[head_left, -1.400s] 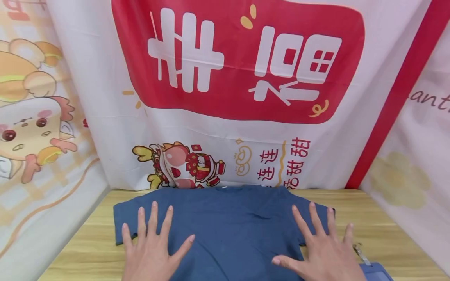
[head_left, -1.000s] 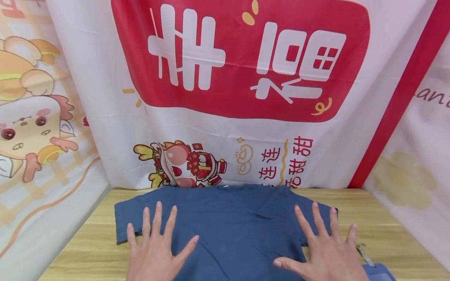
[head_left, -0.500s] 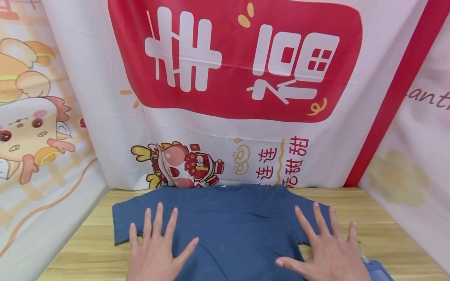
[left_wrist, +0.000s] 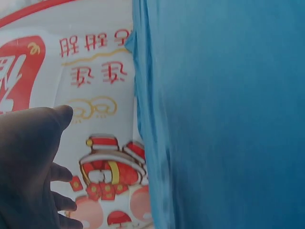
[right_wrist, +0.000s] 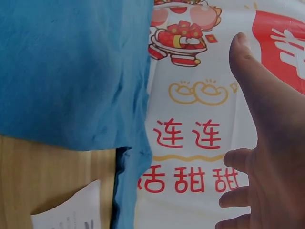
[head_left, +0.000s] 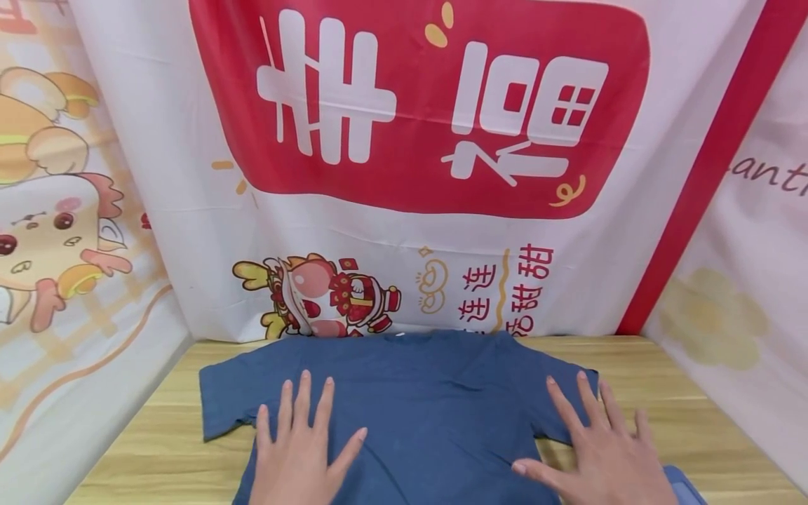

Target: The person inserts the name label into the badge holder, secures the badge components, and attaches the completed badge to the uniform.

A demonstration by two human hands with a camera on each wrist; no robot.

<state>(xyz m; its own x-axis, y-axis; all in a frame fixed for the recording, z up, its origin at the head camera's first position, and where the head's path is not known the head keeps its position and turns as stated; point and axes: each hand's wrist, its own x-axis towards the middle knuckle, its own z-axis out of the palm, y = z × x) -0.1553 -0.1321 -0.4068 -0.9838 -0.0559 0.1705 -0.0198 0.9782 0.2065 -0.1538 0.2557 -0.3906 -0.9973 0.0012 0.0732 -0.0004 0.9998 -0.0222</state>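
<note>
A blue short-sleeved T-shirt (head_left: 429,414) lies spread out, its neckline at the far side and its lower part cut off by the bottom of the head view. My left hand (head_left: 299,449) is over its left side, fingers straight and spread. Over the right side and the wood beside it is my right hand (head_left: 609,456), its fingers spread likewise. Neither holds anything. Both wrist views show the left hand (left_wrist: 28,157) and right hand (right_wrist: 276,138) apart from the shirt cloth (right_wrist: 66,71).
The shirt lies on a wooden table (head_left: 663,400). A white printed cloth (head_left: 208,266) hangs behind, with more printed cloth at both sides. Part of a blue badge holder (head_left: 683,485) shows near the right hand. A printed paper slip (right_wrist: 71,210) appears in the right wrist view.
Both hands have shifted slightly to the right above the shirt, fingers still spread. The badge holder's metal clip is now hidden behind the right hand. The shirt lies as before.
</note>
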